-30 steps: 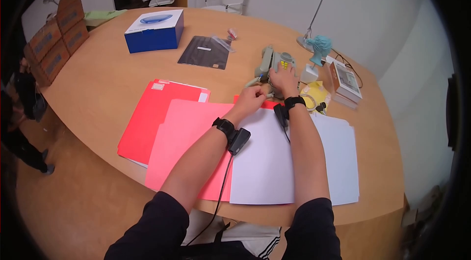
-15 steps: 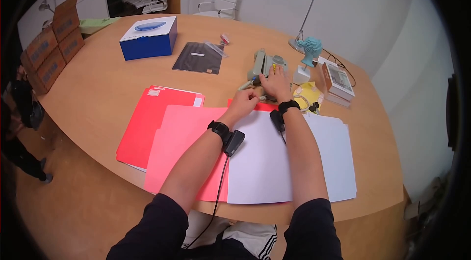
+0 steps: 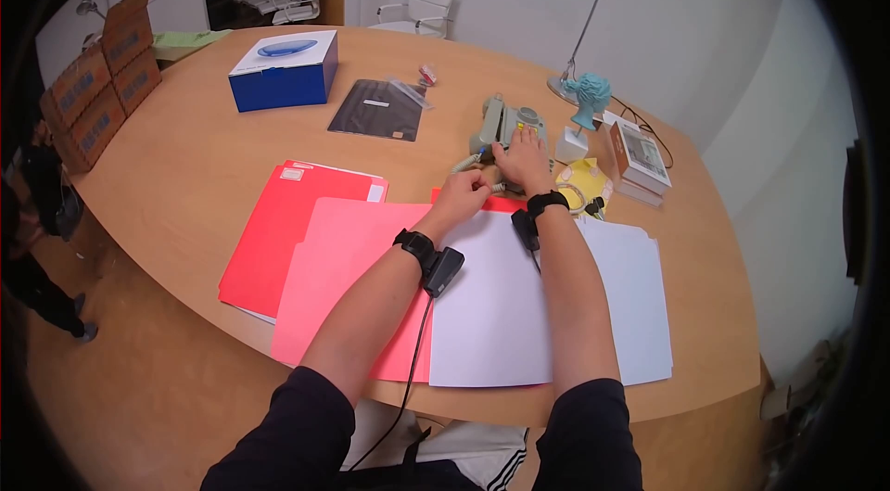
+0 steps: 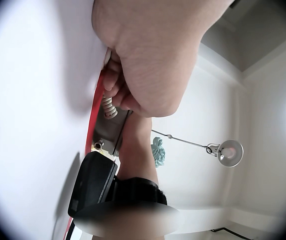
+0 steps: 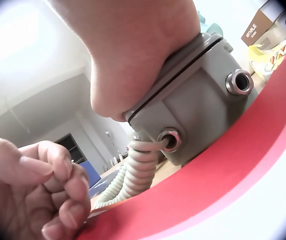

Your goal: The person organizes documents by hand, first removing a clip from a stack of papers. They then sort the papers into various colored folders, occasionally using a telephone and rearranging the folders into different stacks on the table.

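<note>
A grey-green telephone (image 3: 493, 125) with yellow keys lies beyond the folders. My right hand (image 3: 526, 163) rests on it, fingers extended over the keys. In the right wrist view that hand (image 5: 133, 55) lies over the top of the grey housing (image 5: 198, 105), and a coiled cord (image 5: 140, 167) runs from a metal fitting on its side. Close to the cord is my left hand (image 3: 460, 200), its fingers loosely curled and holding nothing visible, as the right wrist view shows of the same hand (image 5: 38, 190). The left wrist view has the cord (image 4: 109, 107) beside those fingers.
Red folders (image 3: 306, 231) and white sheets (image 3: 491, 306) lie under my forearms. A teal bust (image 3: 589, 97), books (image 3: 640, 157), a lamp (image 3: 579, 37) and a yellow item (image 3: 579, 178) are on the right. Farther left are a blue box (image 3: 283, 83), a dark folder (image 3: 371, 111) and cartons (image 3: 97, 111).
The head view has shifted slightly. My right fingers have moved a little over the telephone's keys and cover more of them. The left hand stays near the cord.
</note>
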A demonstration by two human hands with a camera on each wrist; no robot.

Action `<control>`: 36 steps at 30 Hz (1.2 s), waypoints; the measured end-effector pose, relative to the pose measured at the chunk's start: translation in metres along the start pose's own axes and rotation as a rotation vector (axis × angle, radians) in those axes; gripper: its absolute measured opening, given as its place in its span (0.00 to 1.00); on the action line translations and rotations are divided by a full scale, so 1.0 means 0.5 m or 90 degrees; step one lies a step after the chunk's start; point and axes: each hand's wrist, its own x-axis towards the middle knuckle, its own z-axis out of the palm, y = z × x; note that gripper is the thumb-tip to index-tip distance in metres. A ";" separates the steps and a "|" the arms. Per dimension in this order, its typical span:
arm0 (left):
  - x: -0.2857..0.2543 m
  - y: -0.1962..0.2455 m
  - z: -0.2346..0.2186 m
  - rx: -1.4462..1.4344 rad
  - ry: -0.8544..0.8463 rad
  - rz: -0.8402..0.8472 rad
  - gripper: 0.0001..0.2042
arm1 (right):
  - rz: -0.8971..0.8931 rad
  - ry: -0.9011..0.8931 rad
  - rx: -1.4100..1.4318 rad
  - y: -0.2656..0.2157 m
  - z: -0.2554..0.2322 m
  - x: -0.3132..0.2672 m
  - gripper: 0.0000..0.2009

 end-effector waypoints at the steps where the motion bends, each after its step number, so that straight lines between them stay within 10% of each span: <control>1: -0.001 0.002 0.000 -0.006 0.008 -0.007 0.07 | 0.001 0.000 -0.001 0.000 0.000 0.000 0.40; 36: -0.002 0.006 -0.001 0.002 0.002 -0.008 0.08 | 0.053 0.001 0.027 -0.009 -0.016 -0.012 0.42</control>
